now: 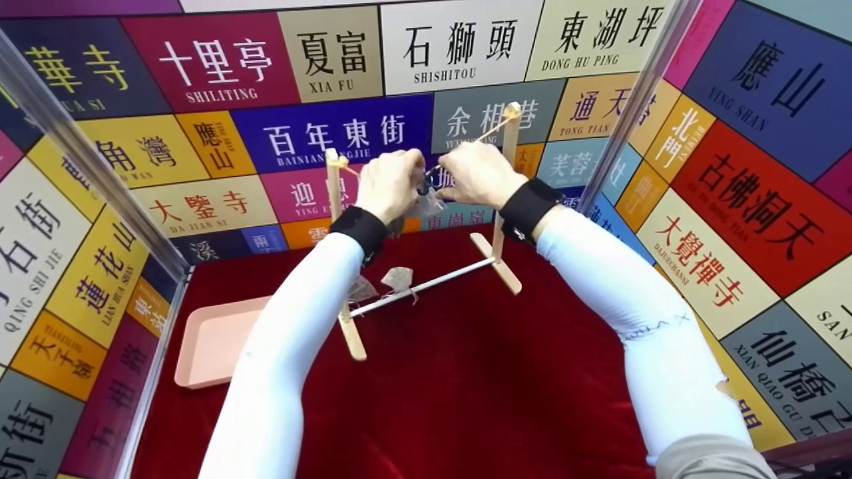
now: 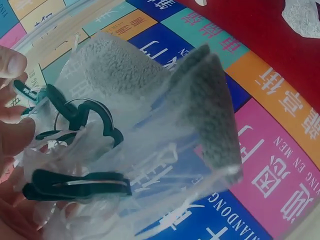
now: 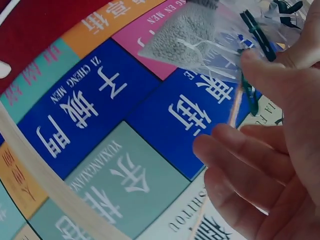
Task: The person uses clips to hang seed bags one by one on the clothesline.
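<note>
My left hand pinches a small dark green clip up at the string between the two posts. Clear plastic bags with grey granules hang below those fingers, crumpled at their necks. Other green clips lie against the plastic. My right hand is at the same string, just right of the left hand. Its fingers are bent, with a gap to the thumb, and its thumb overlaps a bag edge in the right wrist view. A green clip shows beyond that gap.
A wooden stand has a left post, a right post and a white bottom rod. Small bags lie behind the rod on the red cloth. A pink tray sits at left. Printed panels enclose the space.
</note>
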`<state>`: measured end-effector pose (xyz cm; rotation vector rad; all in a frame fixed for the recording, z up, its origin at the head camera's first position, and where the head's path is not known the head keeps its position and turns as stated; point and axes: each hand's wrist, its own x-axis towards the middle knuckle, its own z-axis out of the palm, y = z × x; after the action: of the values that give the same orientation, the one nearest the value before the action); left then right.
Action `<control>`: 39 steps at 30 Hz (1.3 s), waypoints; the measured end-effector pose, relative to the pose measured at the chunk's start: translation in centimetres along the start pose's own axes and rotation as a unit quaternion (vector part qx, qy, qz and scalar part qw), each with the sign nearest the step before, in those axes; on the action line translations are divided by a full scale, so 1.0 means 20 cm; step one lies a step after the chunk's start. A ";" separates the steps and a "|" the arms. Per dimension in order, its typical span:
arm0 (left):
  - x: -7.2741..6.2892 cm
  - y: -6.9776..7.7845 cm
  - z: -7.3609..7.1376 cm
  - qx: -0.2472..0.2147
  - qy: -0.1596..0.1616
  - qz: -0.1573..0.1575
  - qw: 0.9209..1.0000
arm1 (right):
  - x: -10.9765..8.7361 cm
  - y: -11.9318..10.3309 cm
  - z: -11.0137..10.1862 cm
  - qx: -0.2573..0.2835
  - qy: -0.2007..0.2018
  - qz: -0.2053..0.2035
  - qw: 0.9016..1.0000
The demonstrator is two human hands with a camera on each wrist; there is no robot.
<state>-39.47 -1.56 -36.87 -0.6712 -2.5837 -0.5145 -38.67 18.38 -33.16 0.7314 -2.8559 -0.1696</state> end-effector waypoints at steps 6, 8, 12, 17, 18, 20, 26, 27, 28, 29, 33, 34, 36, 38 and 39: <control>-0.05 0.02 -0.02 0.035 0.004 0.055 0.998 | -0.10 0.03 0.10 0.022 -0.006 0.038 0.999; -0.09 0.03 -0.02 0.025 0.019 0.078 0.996 | -0.13 0.05 0.14 0.031 -0.017 0.045 0.998; -0.19 0.01 -0.04 -0.028 0.077 0.136 0.987 | -0.22 0.08 0.23 0.057 -0.035 0.050 0.996; -0.37 -0.06 -0.05 -0.063 0.161 0.192 0.966 | -0.32 0.13 0.32 0.070 -0.034 0.046 0.996; -0.39 -0.08 -0.05 -0.066 0.171 0.195 0.963 | -0.34 0.14 0.34 0.071 -0.033 0.047 0.996; -0.43 -0.11 -0.05 -0.075 0.182 0.193 0.961 | -0.38 0.16 0.39 0.073 -0.035 0.051 0.995; -0.58 -0.26 0.01 -0.105 0.157 0.145 0.971 | -0.50 0.19 0.55 0.087 -0.055 0.063 0.993; -0.61 -0.29 0.03 -0.109 0.152 0.134 0.973 | -0.51 0.19 0.57 0.092 -0.054 0.065 0.992; -0.65 -0.32 0.04 -0.112 0.146 0.122 0.975 | -0.53 0.20 0.59 0.097 -0.050 0.067 0.992; -0.69 -0.35 0.06 -0.113 0.143 0.110 0.977 | -0.55 0.20 0.61 0.102 -0.049 0.070 0.991; -0.86 -0.51 0.13 -0.105 0.124 0.063 0.985 | -0.60 0.22 0.67 0.115 -0.059 0.087 0.988; -0.90 -0.55 0.15 -0.100 0.122 0.051 0.986 | -0.61 0.23 0.69 0.115 -0.066 0.093 0.987; -0.98 -0.64 0.18 -0.091 0.114 0.026 0.989 | -0.64 0.25 0.71 0.117 -0.081 0.105 0.984; -1.05 -0.72 0.21 -0.077 0.098 -0.009 0.992 | -0.66 0.27 0.73 0.120 -0.091 0.113 0.982; -1.09 -0.77 0.22 -0.069 0.089 -0.029 0.993 | -0.68 0.28 0.74 0.120 -0.095 0.117 0.981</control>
<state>-31.63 -20.25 -54.84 -0.5694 -2.4217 -0.7429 -32.75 30.78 -48.89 0.4321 -3.1520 0.1487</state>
